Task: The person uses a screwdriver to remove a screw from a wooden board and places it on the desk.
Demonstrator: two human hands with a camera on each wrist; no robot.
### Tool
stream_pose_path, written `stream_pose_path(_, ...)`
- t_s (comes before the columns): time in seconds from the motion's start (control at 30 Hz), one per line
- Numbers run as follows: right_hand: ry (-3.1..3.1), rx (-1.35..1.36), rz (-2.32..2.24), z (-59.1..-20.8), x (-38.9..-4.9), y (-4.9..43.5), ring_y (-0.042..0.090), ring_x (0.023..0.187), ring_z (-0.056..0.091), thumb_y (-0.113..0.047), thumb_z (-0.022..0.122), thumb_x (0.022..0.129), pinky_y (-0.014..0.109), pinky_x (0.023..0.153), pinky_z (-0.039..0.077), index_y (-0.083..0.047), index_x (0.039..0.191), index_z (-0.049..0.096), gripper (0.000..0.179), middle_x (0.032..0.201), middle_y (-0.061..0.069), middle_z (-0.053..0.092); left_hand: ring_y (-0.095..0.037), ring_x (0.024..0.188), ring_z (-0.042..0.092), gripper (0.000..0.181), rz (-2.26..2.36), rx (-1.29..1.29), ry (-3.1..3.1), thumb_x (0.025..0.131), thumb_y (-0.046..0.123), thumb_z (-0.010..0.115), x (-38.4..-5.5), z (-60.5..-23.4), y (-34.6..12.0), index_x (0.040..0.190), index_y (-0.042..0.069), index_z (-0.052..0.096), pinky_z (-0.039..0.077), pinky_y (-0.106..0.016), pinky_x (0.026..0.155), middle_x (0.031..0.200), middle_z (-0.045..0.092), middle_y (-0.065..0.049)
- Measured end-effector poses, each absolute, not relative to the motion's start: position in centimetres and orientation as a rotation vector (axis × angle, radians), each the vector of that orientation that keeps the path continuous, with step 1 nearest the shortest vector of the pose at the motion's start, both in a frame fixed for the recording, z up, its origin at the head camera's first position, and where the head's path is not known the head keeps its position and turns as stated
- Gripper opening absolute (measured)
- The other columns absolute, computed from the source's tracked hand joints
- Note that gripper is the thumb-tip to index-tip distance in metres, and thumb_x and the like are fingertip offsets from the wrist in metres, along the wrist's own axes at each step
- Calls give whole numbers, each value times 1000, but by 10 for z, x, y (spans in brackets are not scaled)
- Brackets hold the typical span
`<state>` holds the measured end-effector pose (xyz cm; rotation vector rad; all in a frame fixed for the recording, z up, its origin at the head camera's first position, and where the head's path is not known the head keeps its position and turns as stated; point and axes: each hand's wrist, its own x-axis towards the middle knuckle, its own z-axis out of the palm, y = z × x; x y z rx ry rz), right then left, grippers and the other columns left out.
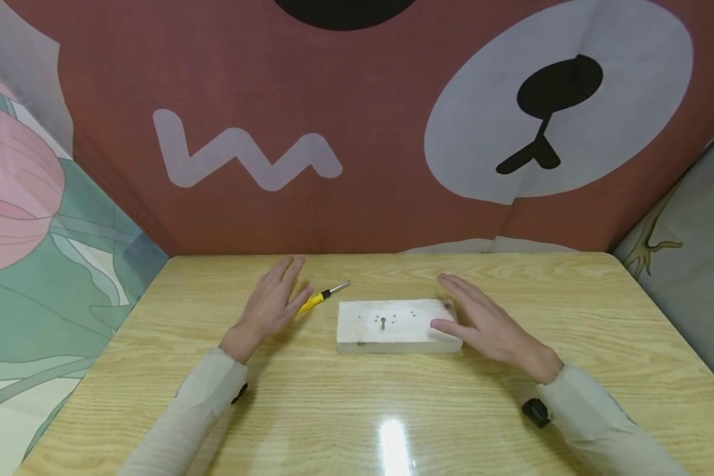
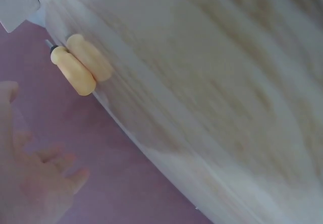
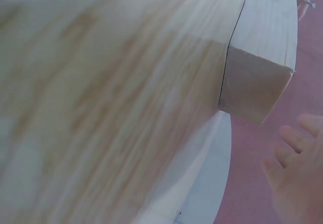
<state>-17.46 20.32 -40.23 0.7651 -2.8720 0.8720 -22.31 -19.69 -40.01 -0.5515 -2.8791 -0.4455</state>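
A pale wooden block (image 1: 357,324) lies flat on the table, its top dotted with several small holes. One screw (image 1: 383,323) stands upright out of it, left of the middle; in the right wrist view the screw (image 3: 306,2) juts from the block's face. My right hand (image 1: 482,324) is at the block's right end, fingers extended and overlapping it in the head view. To the left lies a screwdriver (image 1: 312,303) with a yellow handle and metal shaft, tip toward the back right. My left hand (image 1: 268,304) is beside its handle, fingers loosely straight, holding nothing.
The wood-grain table (image 1: 309,403) runs back to a cloth backdrop (image 1: 381,211) with a cartoon bear face. Patterned cloths hang at both sides. A dark wrist device (image 1: 536,412) shows under the right sleeve.
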Motion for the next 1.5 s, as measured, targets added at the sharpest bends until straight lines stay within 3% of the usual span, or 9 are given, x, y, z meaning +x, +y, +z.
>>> stream_pose_path(0.23, -2911, 793, 870, -403, -175, 201, 38, 150, 25, -51, 60, 95, 65, 116, 26, -7, 154, 34, 78, 163, 14, 26, -46, 141, 38, 67, -522, -569, -2950, 103, 42, 51, -222, -401, -197, 156, 11, 27, 34, -61, 114, 156, 34, -25)
stream_pose_path(0.67, -2958, 811, 1006, -404, -173, 196, 38, 145, 34, -55, 61, 93, 62, 114, 31, -7, 150, 41, 77, 157, 15, 38, -42, 143, 38, 63, -669, -572, -3038, 104, 43, 48, -222, -402, -198, 156, 12, 30, 34, -61, 113, 157, 36, -20)
stream_pose_path(0.93, -2967, 806, 1031, -405, -172, 196, 38, 144, 35, -57, 64, 90, 63, 113, 32, -9, 150, 42, 80, 156, 14, 40, -37, 139, 45, 55, -813, -577, -3018, 102, 37, 54, -223, -403, -200, 149, 11, 43, 40, -57, 111, 150, 48, -14)
stream_pose_path(1.2, -2959, 822, 1023, -406, -172, 197, 38, 144, 36, -58, 68, 86, 62, 113, 34, -8, 149, 42, 84, 156, 14, 40, -32, 121, 59, 51, -921, -582, -3008, 98, 29, 63, -227, -404, -204, 145, 13, 50, 50, -52, 100, 137, 60, -10)
stream_pose_path(1.5, -2935, 848, 1053, -407, -173, 199, 38, 143, 37, -51, 72, 86, 61, 112, 35, -7, 148, 44, 81, 155, 15, 41, -23, 99, 64, 47, -869, -607, -3088, 93, 19, 70, -230, -404, -206, 135, 3, 58, 55, -42, 87, 114, 67, -13)
